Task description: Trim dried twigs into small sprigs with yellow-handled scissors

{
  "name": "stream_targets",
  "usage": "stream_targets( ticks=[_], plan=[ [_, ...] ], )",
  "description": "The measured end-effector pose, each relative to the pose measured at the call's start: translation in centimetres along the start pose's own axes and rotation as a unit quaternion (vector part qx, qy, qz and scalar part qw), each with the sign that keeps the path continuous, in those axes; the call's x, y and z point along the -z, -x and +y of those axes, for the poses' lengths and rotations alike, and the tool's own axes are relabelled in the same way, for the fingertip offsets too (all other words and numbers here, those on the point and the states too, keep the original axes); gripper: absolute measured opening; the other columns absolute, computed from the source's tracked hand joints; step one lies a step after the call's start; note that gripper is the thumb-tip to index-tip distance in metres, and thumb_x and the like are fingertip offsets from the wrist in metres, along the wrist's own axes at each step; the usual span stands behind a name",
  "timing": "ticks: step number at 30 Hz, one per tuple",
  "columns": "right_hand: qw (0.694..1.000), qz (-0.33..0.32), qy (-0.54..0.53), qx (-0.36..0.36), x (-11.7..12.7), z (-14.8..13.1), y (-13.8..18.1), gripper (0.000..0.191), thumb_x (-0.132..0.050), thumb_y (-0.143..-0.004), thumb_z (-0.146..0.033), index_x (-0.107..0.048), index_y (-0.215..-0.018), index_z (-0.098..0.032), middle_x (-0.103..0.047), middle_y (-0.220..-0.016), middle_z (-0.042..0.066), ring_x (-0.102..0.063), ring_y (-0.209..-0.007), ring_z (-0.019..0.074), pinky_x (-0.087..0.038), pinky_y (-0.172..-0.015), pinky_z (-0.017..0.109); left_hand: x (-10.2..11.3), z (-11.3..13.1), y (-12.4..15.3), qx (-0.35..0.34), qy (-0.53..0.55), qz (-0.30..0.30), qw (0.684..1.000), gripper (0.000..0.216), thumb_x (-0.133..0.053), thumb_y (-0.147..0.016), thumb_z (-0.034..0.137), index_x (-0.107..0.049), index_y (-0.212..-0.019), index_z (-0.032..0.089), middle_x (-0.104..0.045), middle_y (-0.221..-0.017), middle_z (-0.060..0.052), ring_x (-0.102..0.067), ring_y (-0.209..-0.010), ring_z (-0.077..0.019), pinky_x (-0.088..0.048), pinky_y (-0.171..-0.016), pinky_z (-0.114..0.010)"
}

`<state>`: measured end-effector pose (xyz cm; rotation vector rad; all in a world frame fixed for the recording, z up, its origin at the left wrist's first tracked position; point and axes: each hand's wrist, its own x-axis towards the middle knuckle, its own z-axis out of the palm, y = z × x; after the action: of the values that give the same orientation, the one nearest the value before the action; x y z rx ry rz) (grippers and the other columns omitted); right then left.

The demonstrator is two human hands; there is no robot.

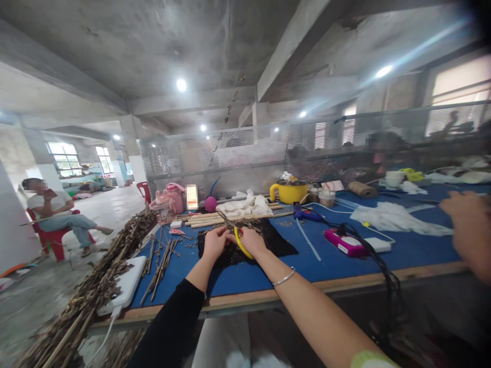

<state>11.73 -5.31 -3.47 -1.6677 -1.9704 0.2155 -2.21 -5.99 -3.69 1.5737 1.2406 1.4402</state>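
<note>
Yellow scissors [237, 238] are gripped by the right hand [250, 241] over black cloth [282, 243]; beside it, at nine o'clock, the left hand [215, 242] is curled, whether pinching anything cannot be told.

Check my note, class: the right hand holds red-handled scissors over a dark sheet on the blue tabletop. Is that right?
Not quite: the head view shows that the handle is yellow, not red. The rest stands: the right hand holds the scissors over a dark sheet on the blue tabletop.
</note>
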Motion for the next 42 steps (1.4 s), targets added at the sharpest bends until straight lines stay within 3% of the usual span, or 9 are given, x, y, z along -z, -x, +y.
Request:
stream_targets(
  ticks=[6,16,25,31,38,42],
  plan=[
    [1.000,-0.007,0.019,-0.006,0.1,0.0,0.0,0.064,-0.041,-0.065,-0.074,-0.058,-0.092,-0.018,-0.064,-0.093,0.013,-0.059,-0.090,0.0267,-0.041,-0.073,0.032,0.0,-0.8,-0.4,0.012,0.038,-0.002,0.999,0.025,-0.056,-0.070,0.027,-0.067,-0.088,0.013,-0.062,-0.062,-0.001,-0.046,-0.044,-0.0067,-0.037,-0.044,-0.018],
    [1.000,-0.007,-0.005,0.010,0.2,-0.2,0.2,0.066,-0.048,-0.065,-0.070,-0.051,-0.103,-0.017,-0.060,-0.101,0.012,-0.057,-0.094,0.0250,-0.039,-0.074,0.031,-0.2,0.0,0.1,0.040,0.087,-0.014,0.995,0.017,-0.053,-0.073,0.026,-0.062,-0.074,0.012,-0.059,-0.062,-0.001,-0.046,-0.045,-0.0059,-0.040,-0.043,-0.017],
    [0.988,0.109,0.096,-0.057,0.8,-0.1,0.2,0.064,-0.049,-0.066,-0.067,-0.050,-0.098,-0.011,-0.056,-0.100,0.019,-0.051,-0.097,0.0306,-0.032,-0.083,0.040,0.1,0.1,0.0,0.058,0.070,0.036,0.995,0.020,-0.049,-0.075,0.027,-0.060,-0.083,0.012,-0.056,-0.063,-0.001,-0.051,-0.049,-0.0075,-0.040,-0.043,-0.016],
    [0.973,0.179,0.141,-0.031,1.0,-0.1,0.4,0.062,-0.054,-0.065,-0.061,-0.049,-0.099,-0.009,-0.052,-0.101,0.020,-0.045,-0.098,0.0322,-0.027,-0.084,0.044,0.3,0.4,0.2,0.042,0.019,0.057,0.997,0.024,-0.048,-0.075,0.029,-0.061,-0.086,0.012,-0.058,-0.067,-0.002,-0.049,-0.047,-0.0078,-0.037,-0.040,-0.017],
    [0.974,0.174,0.146,0.004,1.2,0.0,0.4,0.044,-0.057,-0.071,-0.040,-0.048,-0.103,-0.011,-0.046,-0.110,0.020,-0.035,-0.106,0.0321,-0.023,-0.087,0.043,0.3,0.1,0.0,0.014,0.000,0.047,0.999,0.025,-0.047,-0.077,0.028,-0.062,-0.089,0.013,-0.058,-0.066,-0.002,-0.047,-0.044,-0.0069,-0.033,-0.038,-0.016],
    [0.973,0.180,0.141,-0.015,1.2,0.1,0.4,0.049,-0.056,-0.070,-0.046,-0.048,-0.102,-0.010,-0.046,-0.108,0.020,-0.035,-0.104,0.0321,-0.025,-0.086,0.044,0.3,0.1,0.0,0.015,0.011,0.043,0.999,0.028,-0.047,-0.077,0.029,-0.061,-0.095,0.013,-0.058,-0.067,-0.002,-0.047,-0.045,-0.0068,-0.032,-0.038,-0.016]
  ],
)
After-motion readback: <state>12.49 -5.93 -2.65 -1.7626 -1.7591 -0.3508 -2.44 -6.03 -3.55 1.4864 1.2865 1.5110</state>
